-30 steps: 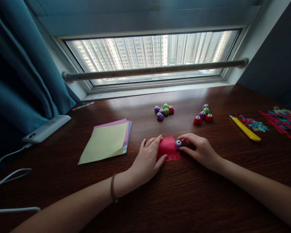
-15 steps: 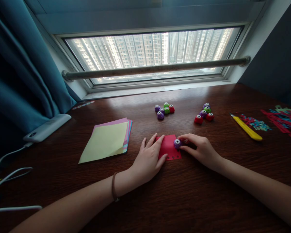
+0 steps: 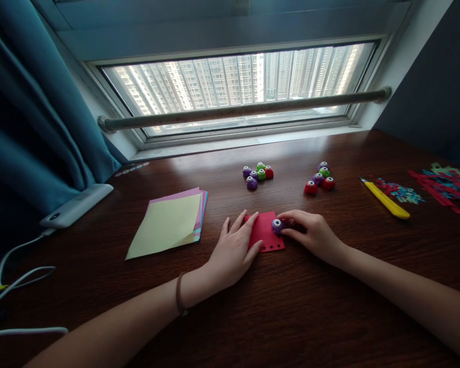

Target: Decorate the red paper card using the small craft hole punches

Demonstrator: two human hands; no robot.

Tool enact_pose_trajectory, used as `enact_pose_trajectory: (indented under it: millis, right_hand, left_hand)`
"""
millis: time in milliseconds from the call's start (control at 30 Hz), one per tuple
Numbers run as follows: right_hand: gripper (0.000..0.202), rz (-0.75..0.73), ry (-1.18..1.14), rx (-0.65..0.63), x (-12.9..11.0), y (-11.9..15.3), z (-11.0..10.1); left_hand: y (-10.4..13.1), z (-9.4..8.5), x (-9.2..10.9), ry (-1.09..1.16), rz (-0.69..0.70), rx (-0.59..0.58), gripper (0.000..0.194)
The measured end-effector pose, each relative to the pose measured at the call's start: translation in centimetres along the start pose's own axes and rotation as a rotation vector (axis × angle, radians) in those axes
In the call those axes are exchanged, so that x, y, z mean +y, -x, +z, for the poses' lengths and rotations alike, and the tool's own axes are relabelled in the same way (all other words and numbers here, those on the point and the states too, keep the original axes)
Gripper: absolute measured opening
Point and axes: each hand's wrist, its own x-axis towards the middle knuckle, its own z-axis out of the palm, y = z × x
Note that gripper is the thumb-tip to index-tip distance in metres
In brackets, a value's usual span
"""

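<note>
A red square of paper [image 3: 266,230] lies on the dark wooden table, with several small star-shaped holes along its near edge. My left hand [image 3: 233,250] rests with spread fingers on the paper's left part, pressing it flat. At the paper's right edge, my right hand [image 3: 310,231] grips a small purple punch [image 3: 277,225] between thumb and fingers; its white top bears a dark star. The punch covers part of that edge, so whether the paper is inside its slot is hidden.
Stacked coloured paper [image 3: 166,225] lies left. Behind are two groups of small punches [image 3: 261,174], [image 3: 318,179]. A yellow cutter [image 3: 387,200], confetti [image 3: 400,191] and paper strips [image 3: 448,184] lie right. A white power bank [image 3: 76,205] with a cable sits far left.
The whole view has shifted slightly. The purple punch is still in my right hand at the paper's right edge, and my left hand has kept its place on the paper.
</note>
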Motion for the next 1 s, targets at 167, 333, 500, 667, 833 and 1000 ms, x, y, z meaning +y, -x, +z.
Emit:
enact_pose_trajectory:
  millis: [167,333,500,667,833,1000]
  right_hand:
    - [0.032,0.095,-0.172,0.045,0.1,-0.2,-0.1]
    - [0.025,0.179,-0.262,0.106,0.3,-0.4,-0.3]
    - [0.025,0.188,-0.227,0.163,0.6,-0.4,-0.2]
    - [0.026,0.191,-0.243,0.174,1.1,-0.2,-0.1]
    - [0.023,0.132,-0.124,0.346,0.0,-2.8,-0.2]
    - [0.028,0.103,0.275,0.448,-3.3,-8.4,1.5]
  left_hand:
    - [0.0,-0.9,0.5,0.085,0.0,0.065,0.057]
    - [-0.9,-2.3,1.9,0.014,0.257,0.066,0.07]
    - [-1.7,-1.6,2.2,-0.044,0.311,-0.006,0.079]
    - [-1.6,-0.9,1.7,-0.069,0.297,-0.051,0.07]
    - [-1.6,-1.1,1.9,-0.087,0.299,-0.025,0.064]
    - [-1.6,-0.9,1.8,-0.044,0.294,0.001,0.054]
